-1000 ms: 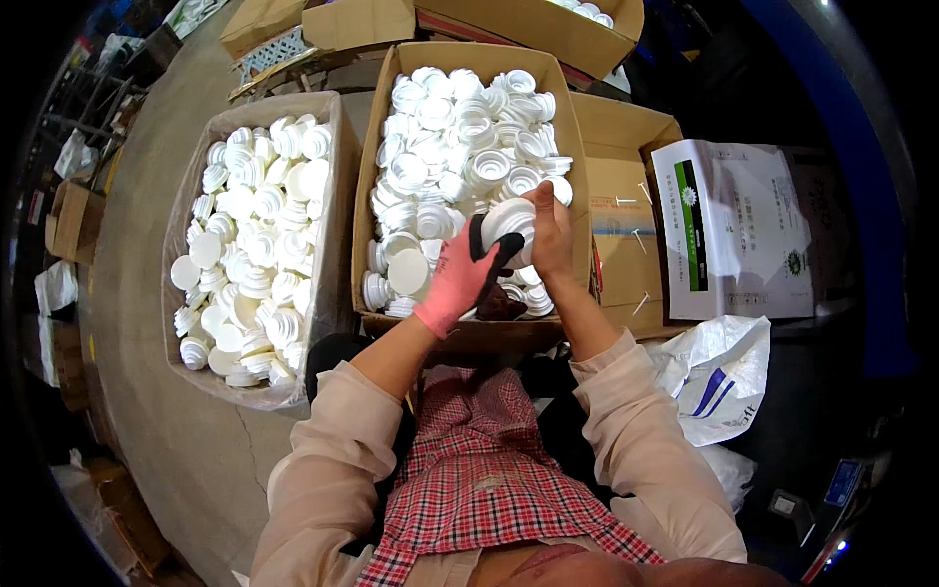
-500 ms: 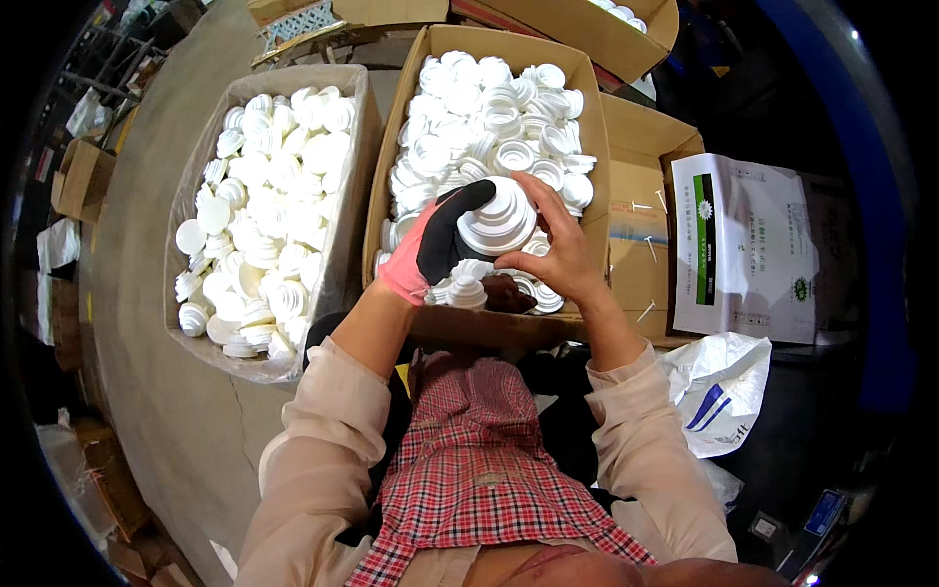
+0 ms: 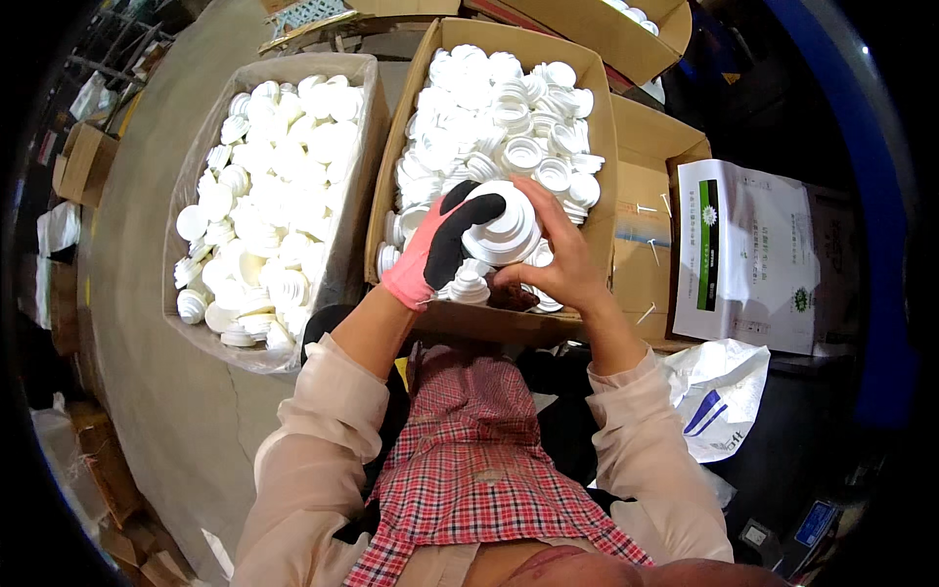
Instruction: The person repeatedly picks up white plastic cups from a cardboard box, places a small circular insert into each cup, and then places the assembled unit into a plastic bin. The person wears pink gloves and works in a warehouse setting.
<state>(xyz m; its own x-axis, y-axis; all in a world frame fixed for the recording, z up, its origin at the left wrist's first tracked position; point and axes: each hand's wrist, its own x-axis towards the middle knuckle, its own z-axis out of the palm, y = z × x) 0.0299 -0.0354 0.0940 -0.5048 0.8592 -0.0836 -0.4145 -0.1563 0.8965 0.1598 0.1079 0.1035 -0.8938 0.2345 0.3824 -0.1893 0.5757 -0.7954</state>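
Observation:
Over the near end of a cardboard box (image 3: 603, 137), both hands hold a round white stepped plastic piece (image 3: 511, 227). My left hand (image 3: 435, 247), in a pink and black glove, is closed around its left side, with the thumb across the upper edge. Bare, my right hand (image 3: 572, 262) grips the same piece from the right, fingers on the far edge and thumb low. Beneath the hands, similar white pieces (image 3: 469, 287) lie heaped in the box. A dark brown thing (image 3: 515, 297), whose kind I cannot make out, sits among them near my right thumb.
On the left stands a plastic-lined box (image 3: 368, 127) full of similar white pieces. To the right, a cardboard tray (image 3: 641, 186) has several thin white pins, beside a printed white sheet (image 3: 748, 259). A white plastic bag (image 3: 719, 391) lies nearer.
My left thumb has moved right across the upper edge of the piece. The piece has shifted slightly in the hands. The view has tilted a little.

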